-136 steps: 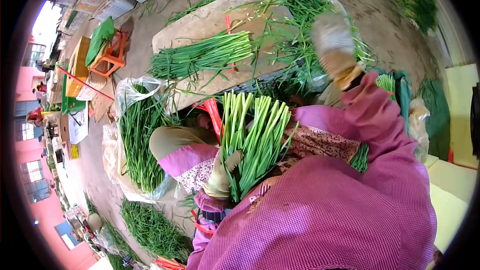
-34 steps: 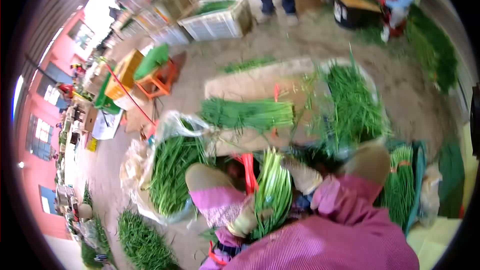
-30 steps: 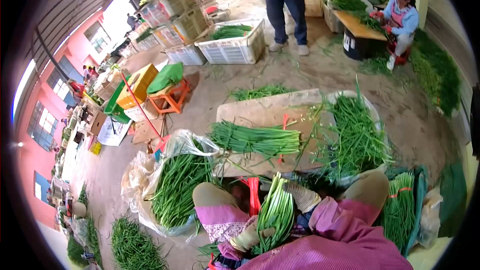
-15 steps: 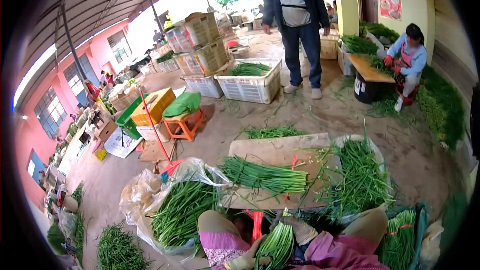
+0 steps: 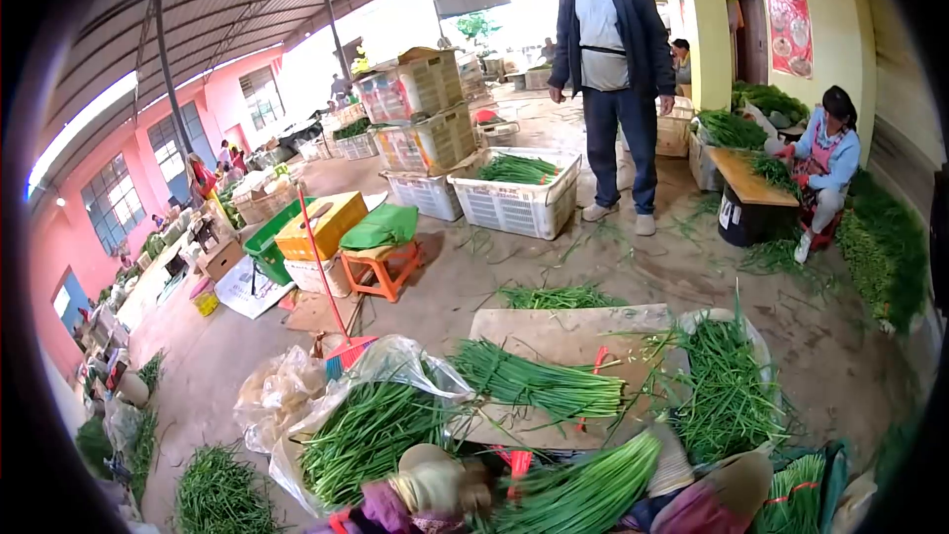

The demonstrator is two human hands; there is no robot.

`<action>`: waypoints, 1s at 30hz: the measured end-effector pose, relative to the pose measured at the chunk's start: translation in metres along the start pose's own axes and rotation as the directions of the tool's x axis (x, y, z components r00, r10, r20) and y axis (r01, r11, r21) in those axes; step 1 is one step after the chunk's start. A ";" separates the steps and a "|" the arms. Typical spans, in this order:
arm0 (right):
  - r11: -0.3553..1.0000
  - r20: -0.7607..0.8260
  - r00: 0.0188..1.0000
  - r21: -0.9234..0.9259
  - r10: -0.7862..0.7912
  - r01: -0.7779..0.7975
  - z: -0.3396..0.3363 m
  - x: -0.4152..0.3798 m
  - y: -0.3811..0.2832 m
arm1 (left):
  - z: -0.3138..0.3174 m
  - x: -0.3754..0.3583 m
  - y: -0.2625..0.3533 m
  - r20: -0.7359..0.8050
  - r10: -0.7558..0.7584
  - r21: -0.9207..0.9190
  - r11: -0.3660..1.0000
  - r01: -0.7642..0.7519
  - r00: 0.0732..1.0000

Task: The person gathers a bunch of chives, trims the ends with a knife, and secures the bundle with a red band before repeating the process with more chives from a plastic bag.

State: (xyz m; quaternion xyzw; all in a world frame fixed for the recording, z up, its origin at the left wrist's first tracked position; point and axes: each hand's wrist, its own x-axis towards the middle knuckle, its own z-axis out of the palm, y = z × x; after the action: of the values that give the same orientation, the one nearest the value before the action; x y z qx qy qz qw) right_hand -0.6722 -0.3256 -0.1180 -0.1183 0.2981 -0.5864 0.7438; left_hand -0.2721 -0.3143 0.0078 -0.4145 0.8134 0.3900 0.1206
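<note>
The bunch of green stems (image 5: 593, 485) is low down in front of the person, between the two gloved hands, with its pale ends pointing up and to the right. The right hand (image 5: 672, 462) is right beside those pale ends, but its fingers are hidden, so I can't tell if they are closed around them. The left hand (image 5: 453, 485) is a blur near the leafy end and the red strips (image 5: 517, 465), and I can't tell if it is holding anything. To handle the bunch well, I think it is best to keep the pale ends even and the stems side by side. A soft squeeze seems right, since a hard one could bend or break them. The other bundle (image 5: 554, 381) lies on the board (image 5: 534, 326), across a red strip (image 5: 596, 361), so it's best not to bump it.
</note>
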 end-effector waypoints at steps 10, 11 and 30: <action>0.320 0.298 0.723 -0.746 -0.624 0.584 0.142 -0.060 -0.158 | -0.222 0.081 0.083 -0.801 0.320 0.222 0.944 -0.245 0.507; 0.630 0.230 0.857 -0.596 -0.461 0.499 0.150 -0.061 -0.163 | -0.215 0.092 0.085 -0.731 0.322 0.179 0.941 -0.287 0.601; 0.749 0.121 0.971 -0.619 -0.208 0.238 0.129 -0.041 -0.148 | -0.317 0.196 0.117 -0.664 0.171 -0.365 0.775 -0.515 0.728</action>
State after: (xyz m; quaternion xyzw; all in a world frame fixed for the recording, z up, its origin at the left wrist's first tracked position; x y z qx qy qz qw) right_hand -0.7218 -0.3511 0.0748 -0.4074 0.4439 -0.5348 0.5924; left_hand -0.4446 -0.6198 0.1798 -0.3667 0.7335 0.4623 -0.3372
